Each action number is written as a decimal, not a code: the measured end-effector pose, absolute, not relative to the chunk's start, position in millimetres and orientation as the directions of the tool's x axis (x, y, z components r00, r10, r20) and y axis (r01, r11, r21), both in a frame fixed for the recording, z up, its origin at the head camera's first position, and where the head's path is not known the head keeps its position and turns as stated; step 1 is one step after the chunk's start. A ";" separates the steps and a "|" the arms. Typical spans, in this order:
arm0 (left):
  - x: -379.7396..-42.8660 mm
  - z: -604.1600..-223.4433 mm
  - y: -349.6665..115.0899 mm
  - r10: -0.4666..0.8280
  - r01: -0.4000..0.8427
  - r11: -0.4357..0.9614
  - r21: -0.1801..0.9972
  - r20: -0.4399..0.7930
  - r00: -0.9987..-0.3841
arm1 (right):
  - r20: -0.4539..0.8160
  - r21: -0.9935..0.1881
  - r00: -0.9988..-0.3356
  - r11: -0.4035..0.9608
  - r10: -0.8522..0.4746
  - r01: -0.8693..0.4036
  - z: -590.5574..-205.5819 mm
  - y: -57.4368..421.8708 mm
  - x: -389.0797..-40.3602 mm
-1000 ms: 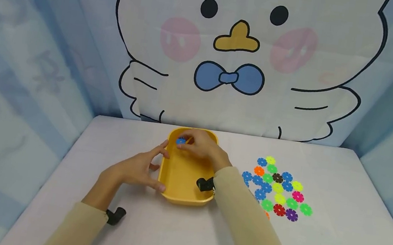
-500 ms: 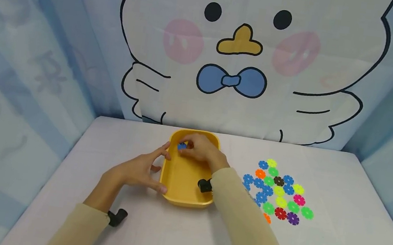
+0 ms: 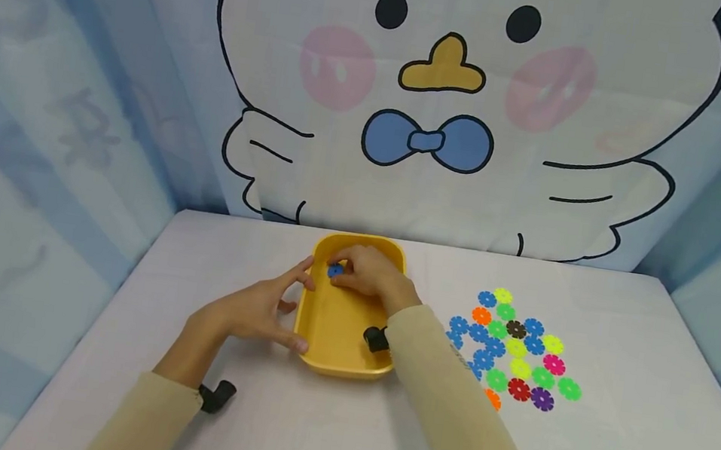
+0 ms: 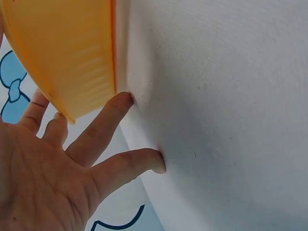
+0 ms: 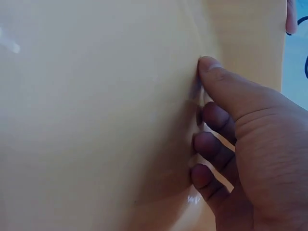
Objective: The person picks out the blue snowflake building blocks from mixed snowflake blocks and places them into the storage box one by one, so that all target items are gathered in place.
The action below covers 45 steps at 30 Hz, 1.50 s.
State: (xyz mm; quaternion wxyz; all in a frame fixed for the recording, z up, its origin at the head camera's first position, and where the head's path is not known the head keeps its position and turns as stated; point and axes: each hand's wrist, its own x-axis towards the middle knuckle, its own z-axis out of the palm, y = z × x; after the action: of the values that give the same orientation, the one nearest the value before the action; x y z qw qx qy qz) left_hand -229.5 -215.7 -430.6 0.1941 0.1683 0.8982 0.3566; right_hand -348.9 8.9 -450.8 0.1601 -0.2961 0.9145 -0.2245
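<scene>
A yellow plastic tray lies on the white table, its long sides running away from me. My left hand is beside its left side with fingers spread; thumb and fingertips touch the rim in the head view. In the left wrist view, two digits of that hand reach down to the white cloth below the tray wall. Inside the tray at the far left, my right hand pinches a blue snowflake building disc between thumb and fingers. The right wrist view has these fingertips right at the tray floor, the disc mostly hidden.
Several snowflake discs in many colours lie spread flat right of the tray, among them a purple disc and a brown disc. My right sleeve covers part of them. A cartoon-printed curtain stands behind the table.
My right hand has lowered the blue disc slightly within the tray, toward me. The left hand stays by the rim. The whole view has shifted a little.
</scene>
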 end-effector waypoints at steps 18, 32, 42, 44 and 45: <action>-227.6 -433.1 -215.1 0.415 0.160 0.712 0.684 -0.226 -0.881 | -0.132 -0.489 -0.732 0.686 -0.668 -0.538 -402.7 28.4 -323.3; -227.8 -430.4 -216.3 0.404 0.147 0.730 0.667 -0.248 -0.881 | 0.024 -0.472 -0.690 0.600 -0.723 -0.646 -378.0 51.0 -294.7; -228.0 -429.7 -216.1 0.429 0.161 0.709 0.686 -0.239 -0.871 | 0.192 -0.424 -0.673 0.559 -0.714 -0.713 -371.2 75.2 -281.3; -228.4 -430.6 -214.4 0.432 0.161 0.704 0.692 -0.237 -0.870 | 0.213 -0.429 -0.679 0.557 -0.703 -0.711 -370.2 86.0 -277.4; -228.5 -431.0 -213.9 0.439 0.167 0.698 0.696 -0.232 -0.868 | 0.219 -0.432 -0.685 0.560 -0.695 -0.707 -370.4 92.0 -275.3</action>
State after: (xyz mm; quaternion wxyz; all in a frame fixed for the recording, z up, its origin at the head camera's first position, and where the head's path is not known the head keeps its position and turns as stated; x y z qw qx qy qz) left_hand -228.5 -213.9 -431.0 0.1939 0.1681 0.9009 0.3501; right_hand -275.3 92.0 -370.4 -0.0118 -0.3969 0.8832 -0.2497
